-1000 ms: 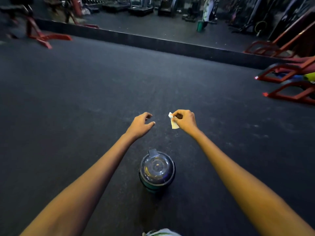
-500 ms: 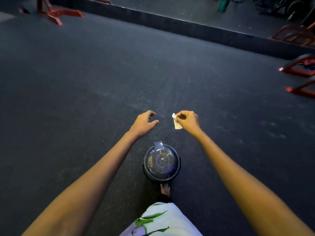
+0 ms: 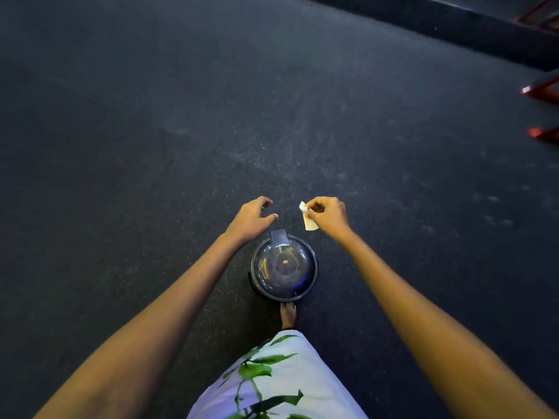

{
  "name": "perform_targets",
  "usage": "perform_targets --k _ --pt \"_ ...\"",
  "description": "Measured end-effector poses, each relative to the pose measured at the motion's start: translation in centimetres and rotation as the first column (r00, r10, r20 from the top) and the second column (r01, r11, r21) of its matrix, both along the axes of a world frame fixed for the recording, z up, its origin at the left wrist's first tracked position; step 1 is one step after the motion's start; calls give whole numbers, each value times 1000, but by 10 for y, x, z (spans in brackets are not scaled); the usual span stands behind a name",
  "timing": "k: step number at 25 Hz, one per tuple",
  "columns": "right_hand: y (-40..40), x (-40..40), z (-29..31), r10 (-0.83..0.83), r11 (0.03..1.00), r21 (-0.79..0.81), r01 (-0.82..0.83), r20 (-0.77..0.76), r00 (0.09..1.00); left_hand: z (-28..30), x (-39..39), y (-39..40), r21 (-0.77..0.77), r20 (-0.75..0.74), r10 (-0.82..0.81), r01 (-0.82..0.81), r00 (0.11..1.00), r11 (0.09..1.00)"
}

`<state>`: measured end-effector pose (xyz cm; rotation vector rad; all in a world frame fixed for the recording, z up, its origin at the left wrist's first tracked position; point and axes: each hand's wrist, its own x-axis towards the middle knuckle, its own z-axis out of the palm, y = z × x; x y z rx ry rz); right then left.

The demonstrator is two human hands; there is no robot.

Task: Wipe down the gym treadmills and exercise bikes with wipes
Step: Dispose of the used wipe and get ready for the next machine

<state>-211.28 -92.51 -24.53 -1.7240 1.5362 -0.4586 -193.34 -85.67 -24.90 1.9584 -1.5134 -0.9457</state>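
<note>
The right hand (image 3: pixel 328 216) pinches a small wipe (image 3: pixel 308 217); the left hand (image 3: pixel 251 217) hangs loose, holding nothing. To drop the wipe well, first open the bin (image 3: pixel 284 269) lid below.

Dark speckled rubber floor (image 3: pixel 181 122), red equipment frames (image 3: pixel 541 89) at right edge, dim light

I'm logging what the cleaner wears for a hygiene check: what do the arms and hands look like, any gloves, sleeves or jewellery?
Both forearms are bare up to the frame's lower edge: no sleeves in view. The left hand and right hand wear no gloves, and no rings, watch or wristbands show. The only clothing in view is a white garment with a green leaf print below the arms.
</note>
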Motion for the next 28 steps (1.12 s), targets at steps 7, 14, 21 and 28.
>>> perform_targets --k 7,14,21,28 --pt "6 -4 -49 23 994 107 -17 -61 998 -46 1 -3 114 -22 -2 4 1000 994" --pt "7 -5 -98 -8 982 188 14 -30 1000 -82 1 -3 205 -32 48 -40 998 978" --pt "-23 12 -133 76 965 258 -58 -63 995 -104 2 -8 256 -25 105 -95 994 962" --pt "-39 6 -138 143 947 305 -100 -119 983 -104 1 -19 252 -39 179 -163 983 954"
